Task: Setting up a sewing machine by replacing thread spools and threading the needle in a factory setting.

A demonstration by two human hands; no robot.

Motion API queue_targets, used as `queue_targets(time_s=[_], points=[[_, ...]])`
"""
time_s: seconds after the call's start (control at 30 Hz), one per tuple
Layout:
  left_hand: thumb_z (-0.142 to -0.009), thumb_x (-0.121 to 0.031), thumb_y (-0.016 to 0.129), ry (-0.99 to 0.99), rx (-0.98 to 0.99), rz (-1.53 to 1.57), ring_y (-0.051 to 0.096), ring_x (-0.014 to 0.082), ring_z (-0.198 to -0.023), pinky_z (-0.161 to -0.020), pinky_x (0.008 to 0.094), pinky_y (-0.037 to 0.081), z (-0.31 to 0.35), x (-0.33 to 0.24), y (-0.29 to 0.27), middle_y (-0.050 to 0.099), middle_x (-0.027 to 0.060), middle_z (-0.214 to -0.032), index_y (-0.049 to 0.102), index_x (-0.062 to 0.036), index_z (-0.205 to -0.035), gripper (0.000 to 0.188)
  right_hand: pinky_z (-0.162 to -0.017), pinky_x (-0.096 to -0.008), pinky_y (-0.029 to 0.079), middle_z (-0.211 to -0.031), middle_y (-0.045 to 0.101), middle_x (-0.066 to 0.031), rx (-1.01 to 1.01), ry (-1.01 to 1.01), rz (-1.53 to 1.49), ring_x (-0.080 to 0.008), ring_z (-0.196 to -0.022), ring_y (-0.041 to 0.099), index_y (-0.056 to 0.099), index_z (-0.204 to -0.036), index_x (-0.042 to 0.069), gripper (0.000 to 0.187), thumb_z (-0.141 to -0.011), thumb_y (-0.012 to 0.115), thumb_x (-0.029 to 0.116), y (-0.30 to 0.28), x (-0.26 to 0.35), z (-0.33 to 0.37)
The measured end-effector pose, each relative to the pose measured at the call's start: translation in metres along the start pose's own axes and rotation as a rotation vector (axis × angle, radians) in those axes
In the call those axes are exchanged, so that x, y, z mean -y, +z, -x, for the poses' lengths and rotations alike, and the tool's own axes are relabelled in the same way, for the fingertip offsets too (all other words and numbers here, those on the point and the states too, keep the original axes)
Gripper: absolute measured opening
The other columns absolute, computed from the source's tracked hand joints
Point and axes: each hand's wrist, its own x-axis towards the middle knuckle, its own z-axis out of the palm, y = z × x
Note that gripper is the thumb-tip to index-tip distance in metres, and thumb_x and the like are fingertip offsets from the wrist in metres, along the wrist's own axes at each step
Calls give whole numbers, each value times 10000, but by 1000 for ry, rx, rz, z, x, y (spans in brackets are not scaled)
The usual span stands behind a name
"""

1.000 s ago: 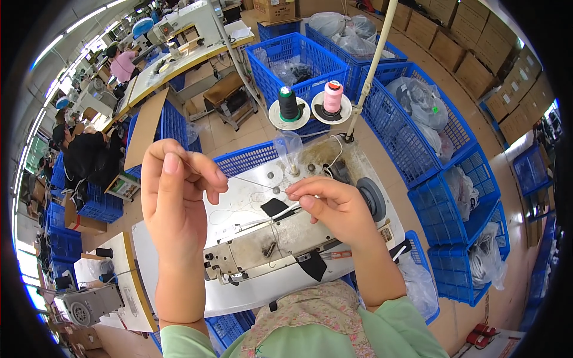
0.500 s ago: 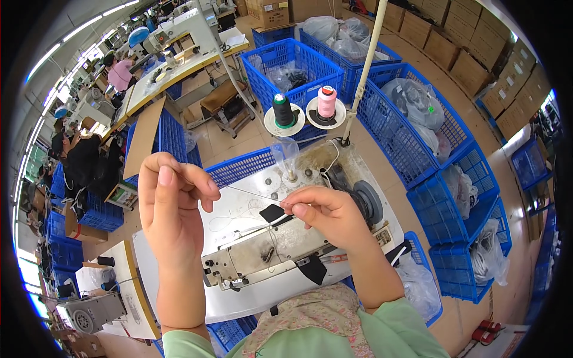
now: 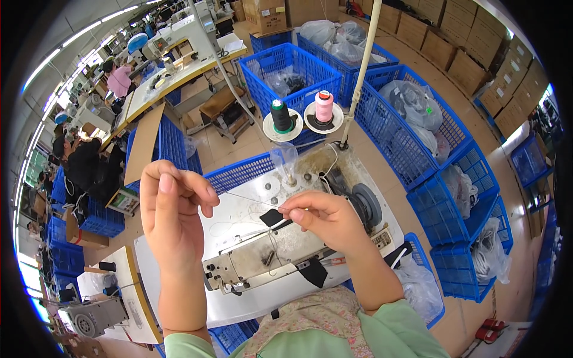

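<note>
A thin thread [image 3: 250, 200] runs taut between my two hands above a sewing machine [image 3: 256, 258]. My left hand [image 3: 174, 215] is raised, its curled fingers and thumb closed on one end of the thread. On the other side, the thumb and forefinger of my right hand [image 3: 328, 219] pinch the same thread. A loose loop of pale thread hangs below, over the machine's white table. A small black fabric piece [image 3: 313, 272] lies at the machine's near side, and another black piece [image 3: 271, 216] lies behind its arm.
Behind the machine, a black thread cone [image 3: 281, 119] and a pink thread cone [image 3: 324, 108] stand on a thread stand with a pole [image 3: 365, 65]. Blue crates [image 3: 391, 128] with plastic-bagged goods line the right and back. Other people work at machines far left.
Both hands keep their hold on the thread and have hardly moved. The left hand sits very slightly lower in the picture.
</note>
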Motion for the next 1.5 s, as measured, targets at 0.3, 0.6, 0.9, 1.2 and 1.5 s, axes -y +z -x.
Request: queue_targets(time_s=[0.3,0.6,0.9,1.2,1.5], points=[[-947,-198,379,0,8,16,541,141,-596,-523,218,402,0,0,0,573,126,-686,413,-62,-937,141,-621,-208,419,-888,617,-24,7,-13,19,-72,-760,532,638,-963,29,174,-862,593,163,0,1,-1],[-945,-199,393,-10,17,27,545,144,-600,-518,220,402,0,1,0,578,126,-691,418,-60,-947,141,-620,-203,427,-904,624,-26,5,-6,46,-69,-759,543,640,-974,35,178,-852,604,159,0,2,-1],[-936,-219,427,-62,52,17,550,140,-615,-529,219,408,-3,3,1,582,113,-701,425,-78,-944,141,-649,-198,461,-1216,522,-88,-106,-71,107,-108,-957,553,551,-1171,56,369,-820,634,134,-6,2,-11],[-930,-224,440,-96,85,8,561,136,-623,-525,219,411,-5,6,3,578,97,-697,427,-86,-932,139,-712,-222,476,-1174,536,-67,-8,-63,-23,-116,-1011,537,543,-1166,41,338,-841,599,116,2,12,-20],[-934,-207,415,-110,24,-13,470,125,-522,-486,203,385,-5,9,13,541,98,-655,426,-70,-939,137,-708,-216,471,-1175,533,-77,37,-14,-33,-103,-983,542,559,-1142,18,285,-862,546,69,4,15,-23]])
